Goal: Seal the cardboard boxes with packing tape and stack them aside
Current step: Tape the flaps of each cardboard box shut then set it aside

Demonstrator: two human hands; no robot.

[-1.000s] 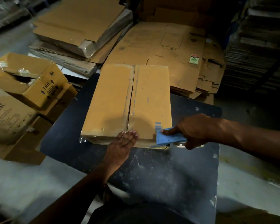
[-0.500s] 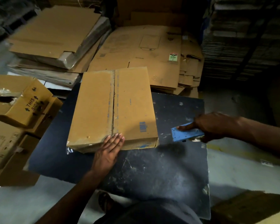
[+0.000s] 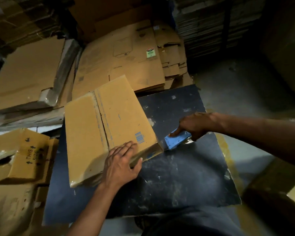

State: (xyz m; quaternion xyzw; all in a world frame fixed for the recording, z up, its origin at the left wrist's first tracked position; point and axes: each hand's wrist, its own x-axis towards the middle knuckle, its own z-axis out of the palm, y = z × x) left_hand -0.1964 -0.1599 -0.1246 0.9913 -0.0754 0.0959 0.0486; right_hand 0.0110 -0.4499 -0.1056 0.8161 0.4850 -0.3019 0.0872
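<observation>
A flat brown cardboard box [image 3: 99, 126] lies on the dark table [image 3: 177, 176], turned at an angle, with a taped seam running along its top. My left hand [image 3: 122, 163] presses flat on the box's near right corner, thumb hooked over the front edge. My right hand [image 3: 197, 125] grips a blue tape dispenser [image 3: 176, 140], whose front end touches the box's right side at the near corner.
Flattened cartons [image 3: 126, 55] are piled behind the table and at the back left [image 3: 29, 74]. Opened boxes, one printed "THIS SIDE" [image 3: 26, 157], stand to the left. Stacked cardboard sheets [image 3: 208, 23] fill the back right. Bare floor [image 3: 237, 86] lies to the right.
The box has turned anticlockwise on the table. My left hand slid to its near right corner. My right hand brought the dispenser back against the box's right side.
</observation>
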